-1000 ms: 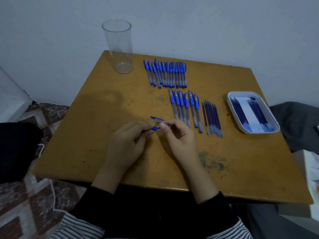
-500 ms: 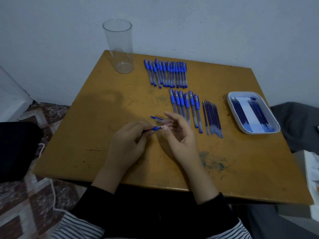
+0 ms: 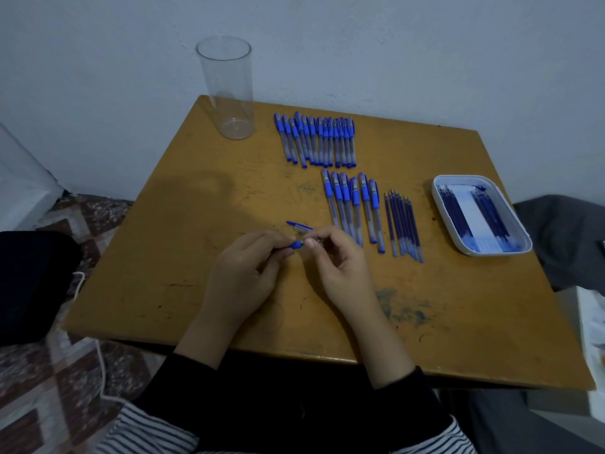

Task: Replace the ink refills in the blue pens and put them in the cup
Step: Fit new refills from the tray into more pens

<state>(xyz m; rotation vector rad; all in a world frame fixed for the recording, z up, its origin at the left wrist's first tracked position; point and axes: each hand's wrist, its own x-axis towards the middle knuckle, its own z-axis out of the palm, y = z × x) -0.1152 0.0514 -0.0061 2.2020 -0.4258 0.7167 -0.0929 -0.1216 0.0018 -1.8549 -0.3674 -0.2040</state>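
Note:
My left hand [image 3: 244, 276] holds a blue pen [image 3: 294, 245] by its barrel, most of it hidden in the fingers, its blue grip end pointing right. My right hand [image 3: 340, 263] pinches the pen's tip end with thumb and fingers. A blue pen cap [image 3: 299, 226] lies on the table just beyond my hands. Several capped blue pens [image 3: 316, 140] lie in a far row, several more [image 3: 355, 204] in a nearer row. Loose ink refills [image 3: 403, 224] lie to their right. The clear cup [image 3: 229, 90] stands at the far left corner with nothing in it.
A white tray [image 3: 440, 211] with more refills sits at the right of the wooden table [image 3: 196, 240]. A blue ink stain [image 3: 402, 311] marks the table near the front. A dark bag lies left of the table, grey cloth to the right.
My right hand's fingers, spread half a second ago, have curled back onto the pen's tip end. The left hand has stayed in place with the pen.

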